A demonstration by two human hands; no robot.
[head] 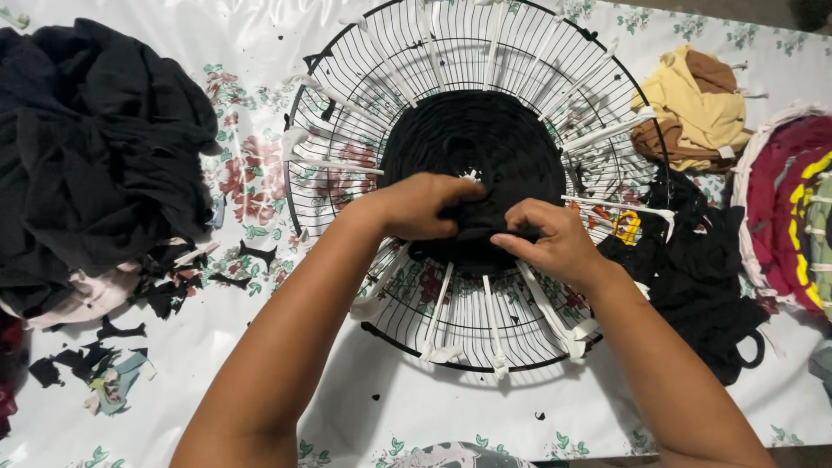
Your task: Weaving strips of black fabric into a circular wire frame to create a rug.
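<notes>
Head view: looked down on a round wire fan guard [347,78] lying flat on a floral plastic table cover [260,364]. Left hand [420,206] and right hand [550,238] both pinched shut on black fabric strip [485,227] at near edge of black woven disc [472,147] in guard's centre. Black cloth pile [95,147] far left.

Both hands, left hand [422,206] and right hand [555,241], pinch black woven fabric [472,147] on wire grille [347,113].
</notes>
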